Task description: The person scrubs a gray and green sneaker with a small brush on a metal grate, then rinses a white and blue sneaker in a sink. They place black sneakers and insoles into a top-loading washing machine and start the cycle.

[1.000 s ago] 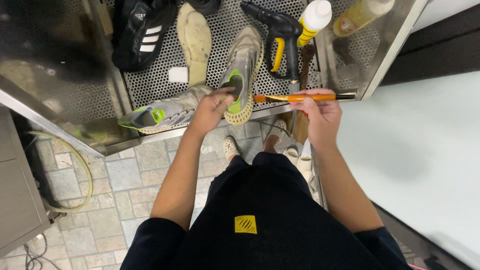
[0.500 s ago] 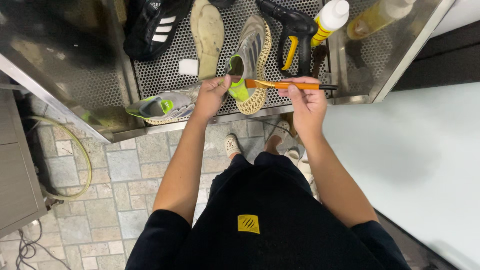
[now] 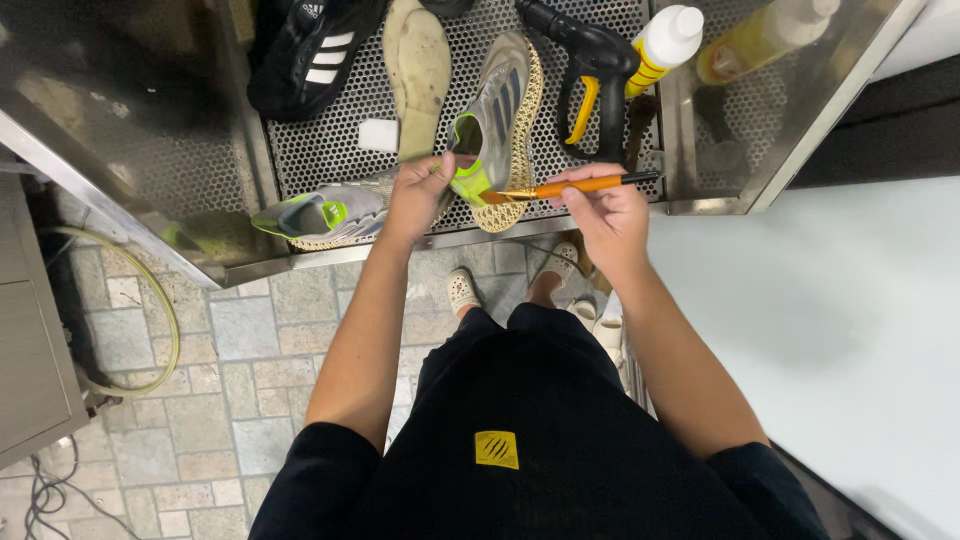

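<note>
My left hand grips the neon-green heel of a grey sneaker with a cream sole, lying on the perforated metal tray. My right hand holds a thin orange-handled brush, its tip touching the sneaker's heel edge. The matching grey and green sneaker lies on its side just left of my left hand, at the tray's front rim.
A black sneaker with white stripes, a beige insole and a small white block lie further back. A black spray gun, a white bottle and a yellowish bottle stand at the right. A hose curls on the tiled floor.
The right hand has drawn the brush a little left along the sneaker's heel. The left hand keeps its grip on the shoe.
</note>
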